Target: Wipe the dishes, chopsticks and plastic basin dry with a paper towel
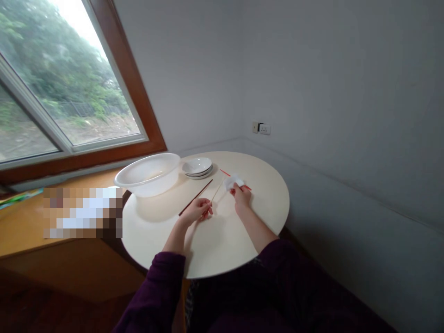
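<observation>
I have the left hand pinched on a pale stick slanting above the table, the right hand closed on a white cloth, and a careless leftward sweep could knock the dark stick alongside.

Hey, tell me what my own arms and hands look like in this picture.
The left sleeve and right sleeve are dark purple, ending partway down the forearms. The left hand and right hand are ungloved, and no watch or bracelet shows.
</observation>
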Demonstrator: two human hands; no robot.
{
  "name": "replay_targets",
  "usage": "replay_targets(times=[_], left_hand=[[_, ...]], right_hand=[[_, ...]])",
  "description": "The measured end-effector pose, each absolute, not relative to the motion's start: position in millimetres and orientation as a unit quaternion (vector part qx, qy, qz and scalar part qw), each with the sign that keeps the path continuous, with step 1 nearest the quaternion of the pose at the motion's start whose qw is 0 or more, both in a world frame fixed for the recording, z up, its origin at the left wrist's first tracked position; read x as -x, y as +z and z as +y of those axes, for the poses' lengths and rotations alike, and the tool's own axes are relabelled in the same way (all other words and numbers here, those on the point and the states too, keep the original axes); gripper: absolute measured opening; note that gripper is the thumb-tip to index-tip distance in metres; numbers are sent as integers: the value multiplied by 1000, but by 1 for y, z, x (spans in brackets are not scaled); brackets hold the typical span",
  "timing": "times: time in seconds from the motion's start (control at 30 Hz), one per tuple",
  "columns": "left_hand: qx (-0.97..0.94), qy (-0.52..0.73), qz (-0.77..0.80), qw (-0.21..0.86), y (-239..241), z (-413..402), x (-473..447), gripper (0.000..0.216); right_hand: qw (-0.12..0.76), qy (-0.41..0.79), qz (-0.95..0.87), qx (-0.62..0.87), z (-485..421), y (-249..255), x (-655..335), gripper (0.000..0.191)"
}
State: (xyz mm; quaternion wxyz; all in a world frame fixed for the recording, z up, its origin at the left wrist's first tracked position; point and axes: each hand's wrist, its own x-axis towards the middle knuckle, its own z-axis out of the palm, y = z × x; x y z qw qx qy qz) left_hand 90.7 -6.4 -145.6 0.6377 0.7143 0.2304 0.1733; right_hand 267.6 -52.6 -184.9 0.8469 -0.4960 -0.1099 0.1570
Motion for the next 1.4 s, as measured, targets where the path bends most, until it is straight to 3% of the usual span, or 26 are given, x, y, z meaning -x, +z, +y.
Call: replay_targets(times=[0.13,0.3,0.43,0.5,0.7,0.93,1.13,1.4], left_hand=[[-666,269,233,656,-146,0,-93,33],[-613,363,241,659,-148,5,-96,33],[-581,410,245,659,-149,7,-97,31],[-575,422,247,656,-148,7,-96,30],[-582,411,247,657,-147,3,-96,31],[-580,424,268,642,-144,4,-96,34],[-513,548,374,545,-146,27,-84,25],[-570,615,452,304,-139,18,-76,13]], right_hand=[[825,160,-141,523,-52,-186,-264,5],[774,164,-231,566,-54,-187,-251,16],[720,171,-336,583,-55,-186,-234,7],[689,169,-390,587,-57,-184,-226,4],[615,143,-511,583,-66,-181,-215,22],[592,90,-502,624,-59,-186,-224,22],[586,58,-462,663,-58,-187,-231,18],[574,42,-447,685,-59,-188,-234,16]])
